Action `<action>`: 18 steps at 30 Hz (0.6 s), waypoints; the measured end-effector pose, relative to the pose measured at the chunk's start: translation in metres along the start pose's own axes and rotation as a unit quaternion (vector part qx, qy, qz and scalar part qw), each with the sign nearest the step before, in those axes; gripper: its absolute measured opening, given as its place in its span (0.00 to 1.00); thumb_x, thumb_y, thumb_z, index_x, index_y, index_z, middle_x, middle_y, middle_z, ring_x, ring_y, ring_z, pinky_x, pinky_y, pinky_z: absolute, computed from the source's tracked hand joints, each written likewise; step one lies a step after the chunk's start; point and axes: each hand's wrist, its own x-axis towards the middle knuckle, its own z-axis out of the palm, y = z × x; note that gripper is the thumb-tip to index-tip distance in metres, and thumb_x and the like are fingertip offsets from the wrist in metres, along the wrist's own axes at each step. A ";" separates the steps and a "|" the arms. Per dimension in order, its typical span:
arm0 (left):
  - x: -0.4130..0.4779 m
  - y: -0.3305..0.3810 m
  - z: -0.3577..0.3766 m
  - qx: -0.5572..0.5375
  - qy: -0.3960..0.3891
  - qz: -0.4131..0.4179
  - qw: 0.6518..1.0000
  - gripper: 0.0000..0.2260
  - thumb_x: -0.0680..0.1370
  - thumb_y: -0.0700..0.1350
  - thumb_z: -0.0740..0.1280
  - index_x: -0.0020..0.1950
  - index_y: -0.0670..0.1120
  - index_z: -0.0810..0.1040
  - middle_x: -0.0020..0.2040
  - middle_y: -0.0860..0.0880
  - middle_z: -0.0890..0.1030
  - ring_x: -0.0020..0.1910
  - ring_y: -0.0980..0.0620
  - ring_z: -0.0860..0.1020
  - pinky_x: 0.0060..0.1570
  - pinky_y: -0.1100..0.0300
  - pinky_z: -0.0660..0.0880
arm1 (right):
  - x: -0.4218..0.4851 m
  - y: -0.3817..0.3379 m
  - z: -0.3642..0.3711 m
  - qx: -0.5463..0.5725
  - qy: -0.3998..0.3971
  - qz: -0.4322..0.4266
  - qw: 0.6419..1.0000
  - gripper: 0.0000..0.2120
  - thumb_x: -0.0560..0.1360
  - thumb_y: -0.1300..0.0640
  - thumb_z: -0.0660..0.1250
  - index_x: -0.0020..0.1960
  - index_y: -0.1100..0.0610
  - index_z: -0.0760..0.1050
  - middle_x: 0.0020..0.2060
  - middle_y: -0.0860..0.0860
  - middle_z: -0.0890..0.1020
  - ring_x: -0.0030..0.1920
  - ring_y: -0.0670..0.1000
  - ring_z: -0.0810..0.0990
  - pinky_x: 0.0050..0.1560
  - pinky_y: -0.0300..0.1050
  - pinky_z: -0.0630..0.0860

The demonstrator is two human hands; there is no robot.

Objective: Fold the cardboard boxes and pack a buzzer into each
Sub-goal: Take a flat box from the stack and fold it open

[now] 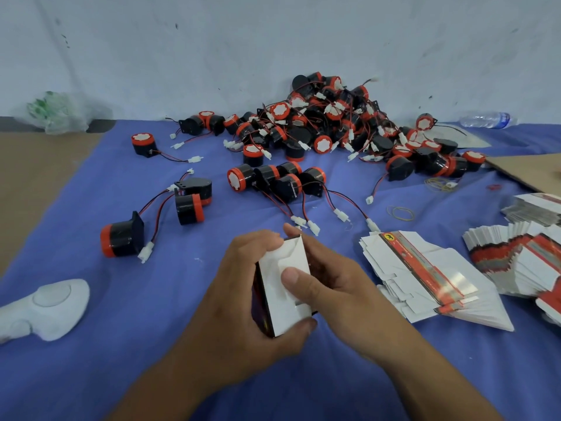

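Head view, looking down on a blue cloth [106, 375] spread over a table. Near the middle, both hands hold one small box [282, 308] just above the cloth. The left hand [239, 287] wraps it from the left, with fingers curled over the far end and the thumb under the near end. The right hand [340, 287] grips it from the right, its thumb pressing a white flap down on the upper face. That face looks closed or nearly closed. Whether a buzzer is already inside cannot be told.

Far from the hands, a large pile of buzzers [334, 126], black and red with trailing wires, lies against the wall. Loose ones are scattered nearer, and one buzzer [121, 238] lies to the left of the hands. To the right, flat boxes [425, 278] lie in fanned stacks, still unfolded. A few rubber bands [400, 213] lie between those stacks and the pile.

No finished box can be seen anywhere on the cloth. Judging by the size of the pile and the stacks, almost all of the work is left: this box must be closed, and then many more folded and filled.
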 end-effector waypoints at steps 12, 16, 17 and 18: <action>0.003 0.008 0.001 0.121 0.061 0.084 0.987 0.32 0.68 0.56 0.74 0.64 0.40 0.68 0.61 0.45 0.73 0.61 0.47 0.75 0.58 0.59 0.73 | -0.012 -0.010 0.003 -0.009 -0.024 -0.047 0.999 0.29 0.78 0.47 0.68 0.73 0.31 0.61 0.54 0.54 0.83 0.54 0.58 0.81 0.55 0.52 0.79; 0.003 0.004 0.002 0.158 0.096 0.087 0.979 0.35 0.64 0.54 0.77 0.64 0.42 0.68 0.60 0.48 0.72 0.57 0.45 0.75 0.54 0.50 0.76 | -0.013 -0.006 0.008 -0.117 0.007 -0.081 0.990 0.28 0.74 0.42 0.71 0.69 0.26 0.63 0.55 0.42 0.83 0.53 0.47 0.83 0.54 0.52 0.81; 0.003 0.003 0.002 0.163 0.098 0.089 0.978 0.36 0.63 0.54 0.79 0.64 0.42 0.68 0.60 0.47 0.72 0.57 0.44 0.76 0.53 0.49 0.76 | -0.013 -0.006 0.008 -0.117 0.006 -0.088 0.989 0.27 0.75 0.44 0.71 0.68 0.25 0.64 0.56 0.41 0.83 0.54 0.47 0.82 0.56 0.52 0.81; 0.003 0.002 0.002 0.167 0.102 0.092 0.977 0.36 0.63 0.53 0.79 0.64 0.42 0.68 0.60 0.47 0.71 0.57 0.43 0.76 0.53 0.48 0.76 | -0.012 -0.007 0.008 -0.097 -0.003 -0.093 0.991 0.26 0.75 0.46 0.71 0.67 0.26 0.66 0.57 0.41 0.83 0.56 0.47 0.82 0.57 0.50 0.80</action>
